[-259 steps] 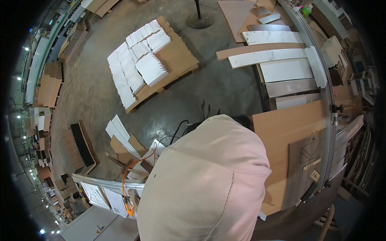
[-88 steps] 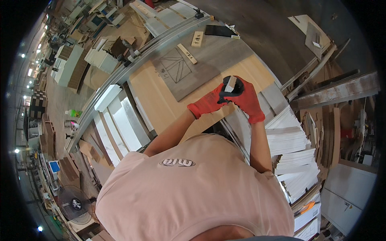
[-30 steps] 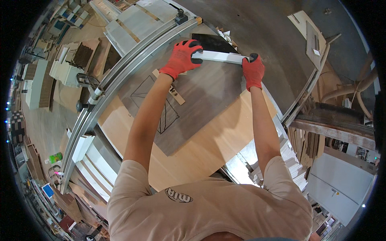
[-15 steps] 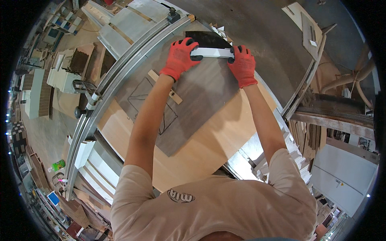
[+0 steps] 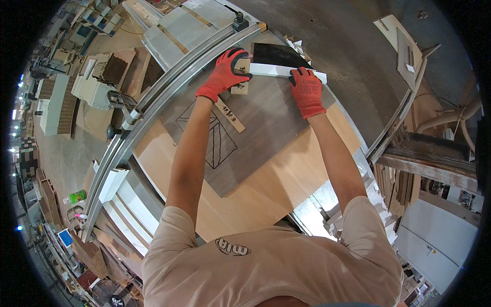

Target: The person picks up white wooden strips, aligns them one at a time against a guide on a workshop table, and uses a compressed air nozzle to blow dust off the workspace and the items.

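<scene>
My left hand (image 5: 223,77), in a red glove with black fingertips, has its thumb and fingers around a small wooden block (image 5: 240,89) with dark handwriting on it. A long white strip (image 5: 271,69) lies across the far end of the grey-brown wood-grain board (image 5: 266,117), its left end beside the block. My gloved right hand (image 5: 307,93) rests its bent fingers on the strip near the right end, which sticks out past them. Nearer to me, a thin wooden slat (image 5: 230,115) with writing lies on the board, by a line drawing (image 5: 219,146) partly hidden by my left forearm.
Beneath the board is a larger pale wooden sheet (image 5: 255,207). A curved-looking metal rail (image 5: 169,92) runs along the left side. Beyond the strip lies a black panel (image 5: 276,53). White strips (image 5: 128,207) are stacked at lower left; a grey cabinet (image 5: 429,230) stands at right.
My left hand has come off the white strip's left end and now has the wooden block. The strip's right end now shows beyond my right hand. The whole view has shifted slightly.
</scene>
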Tool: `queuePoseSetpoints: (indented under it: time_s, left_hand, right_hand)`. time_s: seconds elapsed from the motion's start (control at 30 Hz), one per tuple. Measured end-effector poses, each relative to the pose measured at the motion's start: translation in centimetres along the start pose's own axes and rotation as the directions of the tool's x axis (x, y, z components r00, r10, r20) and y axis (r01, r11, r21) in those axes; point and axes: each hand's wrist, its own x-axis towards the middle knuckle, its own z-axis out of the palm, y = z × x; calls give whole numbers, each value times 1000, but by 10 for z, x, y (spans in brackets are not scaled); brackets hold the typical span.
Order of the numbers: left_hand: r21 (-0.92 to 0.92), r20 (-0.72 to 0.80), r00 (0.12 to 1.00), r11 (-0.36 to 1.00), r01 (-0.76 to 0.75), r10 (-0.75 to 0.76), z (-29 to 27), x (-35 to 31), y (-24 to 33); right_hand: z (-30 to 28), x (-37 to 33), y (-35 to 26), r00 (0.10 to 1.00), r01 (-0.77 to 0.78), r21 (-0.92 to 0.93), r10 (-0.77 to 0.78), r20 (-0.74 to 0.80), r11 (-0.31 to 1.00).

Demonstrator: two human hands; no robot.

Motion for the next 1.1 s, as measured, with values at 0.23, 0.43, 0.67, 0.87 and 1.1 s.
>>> queuePoseSetpoints:
  time_s: [0.23,0.43,0.67,0.87,1.1]
  left_hand:
    - [434,20,996,896,-89,89,42,13,33]
    - [418,-12,1000,909,-4,11,51,11,29]
    - [419,21,1000,908,1,-10,49,13,45]
    - [418,26,1000,908,-9,-2,50,16,43]
    - [255,-225,949,953,-163,223,33,-9,33]
  right_hand:
    - [7,-2,0,1000,-28,17,28,-5,999]
    - [-6,-8,12,974,-143,333,191,-118,932]
    - [-21,-21,80,770,-623,359,626,124,695]
    - [-8,-17,71,831,-550,265,551,76,792]
    - [-17,-13,29,969,-51,79,69,-239,996]
